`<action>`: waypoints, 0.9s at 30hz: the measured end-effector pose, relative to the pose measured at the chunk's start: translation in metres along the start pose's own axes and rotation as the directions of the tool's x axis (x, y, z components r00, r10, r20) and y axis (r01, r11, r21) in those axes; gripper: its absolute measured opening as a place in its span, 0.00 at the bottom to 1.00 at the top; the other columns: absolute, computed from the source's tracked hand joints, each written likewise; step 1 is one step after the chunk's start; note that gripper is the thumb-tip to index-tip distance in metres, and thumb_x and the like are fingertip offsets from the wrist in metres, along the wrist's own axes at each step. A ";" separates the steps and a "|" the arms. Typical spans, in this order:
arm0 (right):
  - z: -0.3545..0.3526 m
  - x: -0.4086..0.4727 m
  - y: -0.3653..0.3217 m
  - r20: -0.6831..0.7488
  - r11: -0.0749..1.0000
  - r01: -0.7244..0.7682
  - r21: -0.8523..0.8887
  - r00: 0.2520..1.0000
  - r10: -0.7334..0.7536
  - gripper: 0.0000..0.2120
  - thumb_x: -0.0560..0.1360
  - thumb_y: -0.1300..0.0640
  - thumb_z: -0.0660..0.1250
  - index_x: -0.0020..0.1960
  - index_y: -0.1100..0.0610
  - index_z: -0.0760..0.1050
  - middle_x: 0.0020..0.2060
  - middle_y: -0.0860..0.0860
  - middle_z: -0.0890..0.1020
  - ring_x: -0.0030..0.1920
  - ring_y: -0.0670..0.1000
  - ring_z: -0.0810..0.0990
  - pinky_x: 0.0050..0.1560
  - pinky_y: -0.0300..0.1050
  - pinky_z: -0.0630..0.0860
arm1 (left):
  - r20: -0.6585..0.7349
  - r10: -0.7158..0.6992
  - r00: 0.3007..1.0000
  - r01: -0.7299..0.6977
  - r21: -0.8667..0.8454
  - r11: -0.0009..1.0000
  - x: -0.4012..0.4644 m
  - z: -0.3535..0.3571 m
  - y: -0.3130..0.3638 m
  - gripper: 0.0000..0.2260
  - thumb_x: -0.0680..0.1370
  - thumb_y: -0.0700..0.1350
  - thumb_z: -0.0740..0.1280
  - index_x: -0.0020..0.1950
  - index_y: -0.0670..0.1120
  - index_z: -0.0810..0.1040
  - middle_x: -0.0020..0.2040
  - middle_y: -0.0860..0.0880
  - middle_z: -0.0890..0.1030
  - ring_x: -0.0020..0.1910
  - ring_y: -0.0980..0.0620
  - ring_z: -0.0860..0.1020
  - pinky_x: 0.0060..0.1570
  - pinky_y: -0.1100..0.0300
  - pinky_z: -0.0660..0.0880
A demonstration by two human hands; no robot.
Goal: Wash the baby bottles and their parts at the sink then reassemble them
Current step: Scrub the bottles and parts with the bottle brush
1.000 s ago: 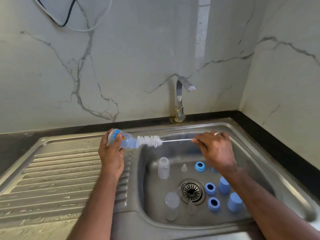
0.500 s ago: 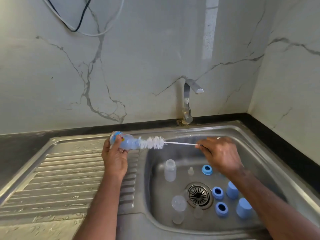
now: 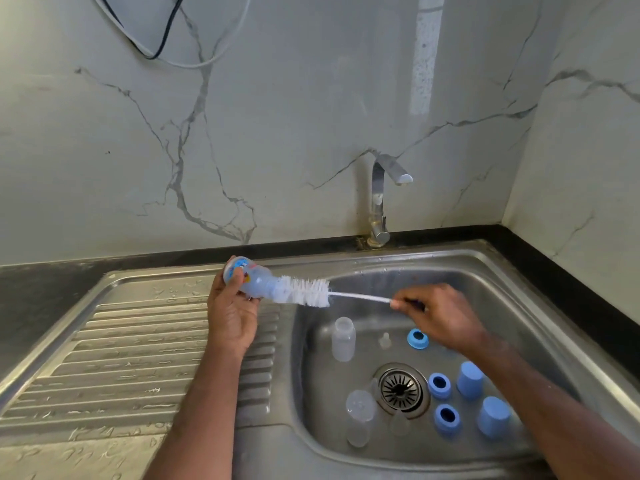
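So you're at the scrubbing stage: your left hand wraps its fingers round the bottle, held sideways over the sink's left rim, and the brush sits at its mouth, bristles mostly outside. Your right hand pinches the brush's handle. In the basin wait two more clear bottles, blue rings, blue caps and a small teat. The tap is dry. Judging by this, most washing and all reassembly remain.
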State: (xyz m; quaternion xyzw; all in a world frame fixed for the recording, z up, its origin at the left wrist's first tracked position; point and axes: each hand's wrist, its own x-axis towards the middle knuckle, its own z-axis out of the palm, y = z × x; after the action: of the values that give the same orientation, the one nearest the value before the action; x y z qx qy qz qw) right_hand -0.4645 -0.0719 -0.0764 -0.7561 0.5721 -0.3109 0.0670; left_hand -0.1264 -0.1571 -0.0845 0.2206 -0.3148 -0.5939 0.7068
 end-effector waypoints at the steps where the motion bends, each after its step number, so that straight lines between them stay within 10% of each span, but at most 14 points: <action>1: -0.001 -0.003 -0.002 0.276 0.941 -0.159 0.300 0.958 0.074 0.07 0.80 0.52 0.68 0.46 0.50 0.83 0.28 0.42 0.77 0.26 0.42 0.71 0.29 0.37 0.66 | 0.058 -0.032 0.998 0.034 -0.043 0.998 -0.001 -0.001 0.003 0.10 0.84 0.38 0.59 0.61 0.46 0.77 0.57 0.43 0.80 0.57 0.46 0.80 0.54 0.52 0.81; 4: 0.007 -0.012 -0.003 0.650 0.650 -0.512 0.562 0.759 0.036 0.11 0.81 0.53 0.67 0.50 0.60 0.82 0.27 0.51 0.70 0.23 0.47 0.60 0.23 0.39 0.56 | 0.151 -0.085 0.985 0.107 -0.140 0.984 0.000 -0.007 0.008 0.15 0.86 0.43 0.52 0.64 0.46 0.76 0.59 0.42 0.80 0.57 0.47 0.81 0.57 0.52 0.80; 9: 0.012 -0.005 0.004 0.053 0.980 -0.180 0.080 0.983 0.177 0.06 0.71 0.52 0.79 0.42 0.49 0.83 0.31 0.45 0.81 0.31 0.44 0.78 0.36 0.49 0.79 | 0.017 -0.002 1.000 0.002 -0.014 1.000 0.004 -0.010 0.005 0.11 0.82 0.36 0.62 0.60 0.46 0.79 0.58 0.44 0.80 0.62 0.43 0.76 0.63 0.48 0.76; 12: 0.004 -0.002 0.006 -0.268 0.950 0.019 -0.312 0.957 -0.108 0.05 0.75 0.46 0.72 0.45 0.46 0.83 0.30 0.42 0.79 0.30 0.45 0.76 0.36 0.43 0.75 | -0.038 0.029 0.999 -0.028 0.018 0.999 0.003 -0.007 0.004 0.10 0.81 0.35 0.64 0.57 0.47 0.80 0.56 0.44 0.81 0.60 0.43 0.78 0.61 0.48 0.77; 15: -0.002 -0.007 -0.007 0.125 0.989 0.010 0.149 0.992 -0.029 0.15 0.79 0.41 0.64 0.42 0.48 0.81 0.26 0.43 0.71 0.26 0.45 0.68 0.31 0.40 0.66 | 0.038 0.022 0.999 -0.020 -0.056 0.998 0.001 -0.008 0.009 0.11 0.83 0.37 0.58 0.60 0.46 0.78 0.57 0.44 0.81 0.59 0.45 0.79 0.60 0.50 0.78; 17: 0.000 -0.013 -0.013 0.538 0.742 -0.374 0.557 0.843 0.022 0.20 0.82 0.42 0.62 0.45 0.56 0.82 0.25 0.48 0.64 0.24 0.49 0.59 0.26 0.43 0.58 | 0.106 -0.022 0.994 0.036 -0.134 0.990 0.001 -0.012 0.013 0.15 0.85 0.40 0.52 0.62 0.47 0.77 0.59 0.43 0.80 0.58 0.47 0.80 0.61 0.51 0.77; 19: 0.003 -0.015 -0.010 0.596 0.639 -0.475 0.605 0.802 0.032 0.17 0.81 0.45 0.65 0.48 0.59 0.82 0.25 0.51 0.65 0.24 0.49 0.57 0.26 0.43 0.55 | 0.140 -0.049 0.989 0.073 -0.173 0.982 0.000 -0.014 0.016 0.14 0.83 0.42 0.55 0.64 0.47 0.77 0.61 0.43 0.79 0.59 0.47 0.79 0.63 0.51 0.75; 23: 0.009 -0.009 -0.004 0.135 0.901 -0.207 0.382 0.977 0.167 0.06 0.71 0.55 0.79 0.42 0.51 0.81 0.32 0.47 0.82 0.30 0.47 0.79 0.33 0.46 0.77 | 0.080 -0.058 0.995 0.063 -0.059 0.996 0.001 -0.010 0.014 0.16 0.75 0.46 0.72 0.63 0.48 0.78 0.61 0.43 0.78 0.59 0.46 0.79 0.58 0.49 0.79; 27: 0.013 -0.007 0.005 -0.187 0.986 0.064 -0.151 0.978 -0.092 0.13 0.70 0.51 0.80 0.36 0.47 0.76 0.27 0.41 0.76 0.28 0.44 0.73 0.30 0.43 0.73 | -0.253 -0.145 0.956 0.187 0.148 0.971 0.000 0.006 0.011 0.38 0.59 0.63 0.82 0.64 0.50 0.77 0.62 0.45 0.79 0.61 0.43 0.80 0.49 0.45 0.80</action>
State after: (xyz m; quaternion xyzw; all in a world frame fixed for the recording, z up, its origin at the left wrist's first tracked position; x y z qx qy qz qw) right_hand -0.4623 -0.0700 -0.0918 -0.7471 0.5666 -0.3429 -0.0561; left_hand -0.1233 -0.1547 -0.0729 0.3763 -0.2567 -0.5910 0.6657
